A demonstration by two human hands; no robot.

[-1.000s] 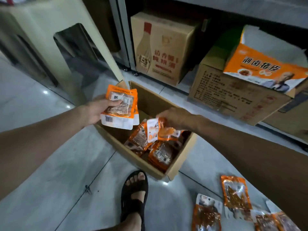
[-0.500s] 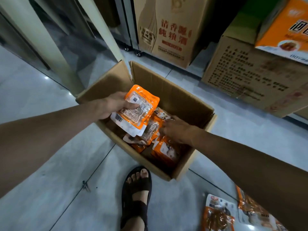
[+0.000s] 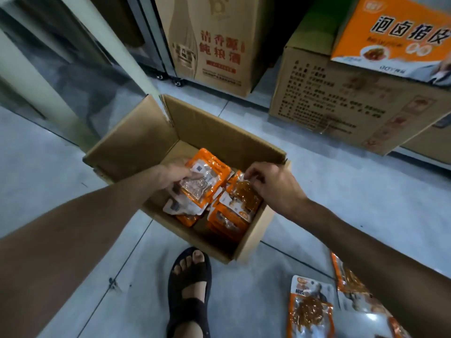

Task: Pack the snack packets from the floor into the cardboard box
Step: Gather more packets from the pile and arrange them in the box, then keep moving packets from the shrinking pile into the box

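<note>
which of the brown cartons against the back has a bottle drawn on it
The tall brown carton straight behind the open cardboard box, printed with a bottle outline and red characters. The wide carton to its right carries only text panels and small pictures.

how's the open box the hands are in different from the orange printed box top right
The open cardboard box is plain brown with its flaps up; the orange printed box is bright orange and white with bold black characters. The open cardboard box sits on the floor; the orange printed box rests on top of another brown carton. The open one shows orange snack packets inside; the orange one's contents are not visible. Both are cardboard cartons.
</note>
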